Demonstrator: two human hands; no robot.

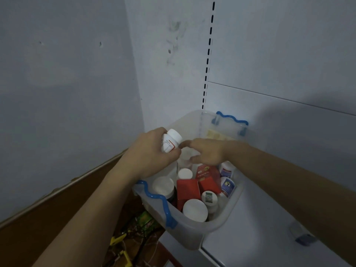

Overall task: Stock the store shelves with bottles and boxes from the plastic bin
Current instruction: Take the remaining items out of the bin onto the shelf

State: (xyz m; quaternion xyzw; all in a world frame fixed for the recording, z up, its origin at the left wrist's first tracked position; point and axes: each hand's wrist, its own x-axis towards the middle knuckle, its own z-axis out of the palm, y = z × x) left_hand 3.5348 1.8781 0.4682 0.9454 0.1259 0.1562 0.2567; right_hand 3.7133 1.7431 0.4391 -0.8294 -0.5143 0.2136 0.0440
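Observation:
A clear plastic bin (194,234) with blue handles sits on the white shelf (260,218), partly over its left edge. Inside lie several white-capped bottles (195,210) and red boxes (187,191). My left hand (152,151) grips a small white bottle (171,140) with a red-edged label, held above the bin's left side. My right hand (206,153) reaches down into the bin, its fingers curled over a white bottle (185,157) that is blurred and mostly hidden.
The shelf's white back panel (269,64) carries a slotted upright (209,54). A grey wall stands to the left. Below the bin's left side are a brown board (57,218) and green and yellow clutter (134,228). A small price-tag holder (302,236) sits on the shelf's front edge.

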